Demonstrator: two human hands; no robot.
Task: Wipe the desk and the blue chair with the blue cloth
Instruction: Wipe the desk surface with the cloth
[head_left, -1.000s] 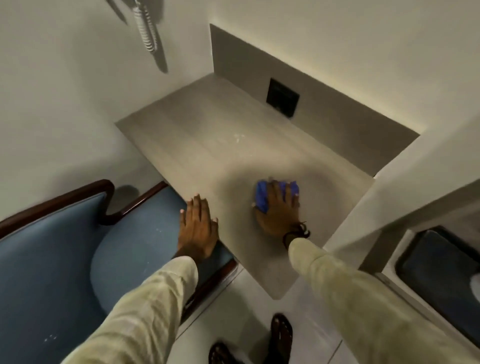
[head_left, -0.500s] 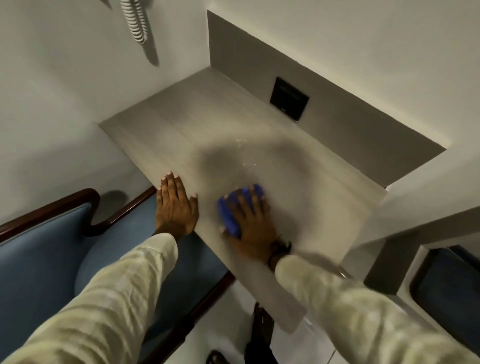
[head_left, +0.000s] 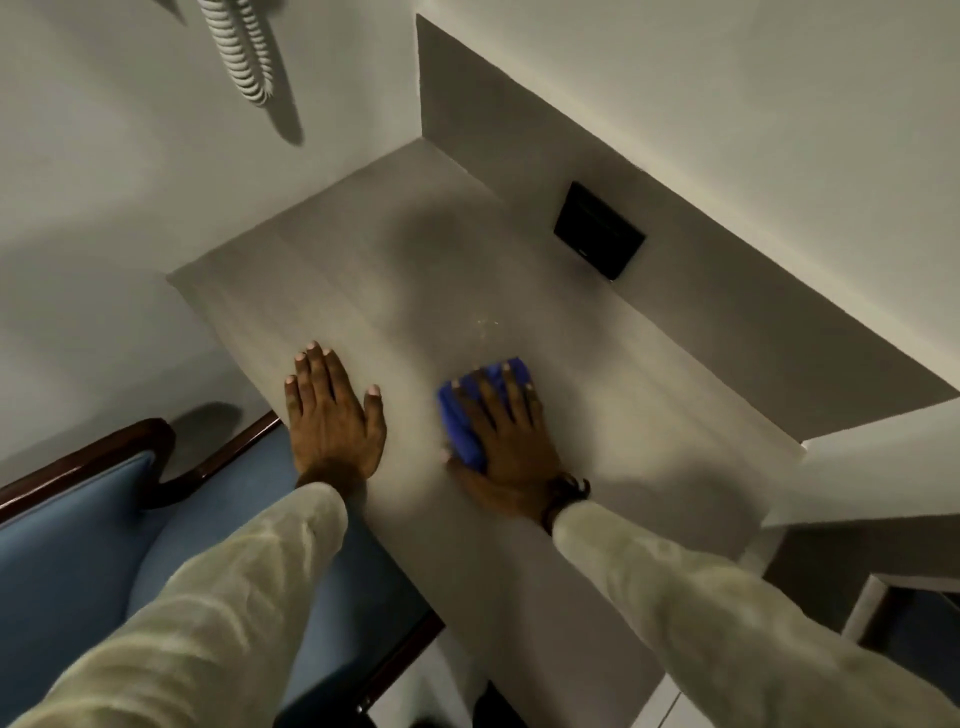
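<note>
Pressing flat on the counter, the right hand pins the folded cloth under spread fingers, its long axis running away from the person. The left hand lies open, empty, beside the chair.

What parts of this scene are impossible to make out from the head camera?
- Blue cloth: mostly hidden under the right hand, so its full size and shape are unclear.
- Blue chair: cut off by the left edge and covered by the left sleeve.
- Black wall plate: too dark and blurred to tell what it is.
- Coiled cord: its top runs off the frame.
</note>
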